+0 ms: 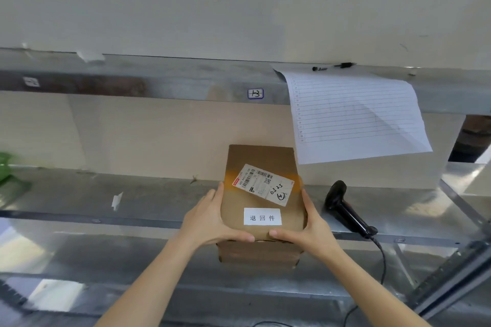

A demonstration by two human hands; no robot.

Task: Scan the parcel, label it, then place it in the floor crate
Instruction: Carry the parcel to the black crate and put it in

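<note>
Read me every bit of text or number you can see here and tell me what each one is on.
"退回件": white sticker on the cardboard parcel.
"0325" and a circled "4": handwritten on the shipping label; its barcodes and fine print are too small to read.
"13", roughly: handwritten tag on the upper shelf rail.
Row numbers on the lined sheet: too small to read.

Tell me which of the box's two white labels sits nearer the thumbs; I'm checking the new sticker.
The plain white label printed with three characters; the barcoded shipping label lies farther up the cardboard box, tilted.
</note>
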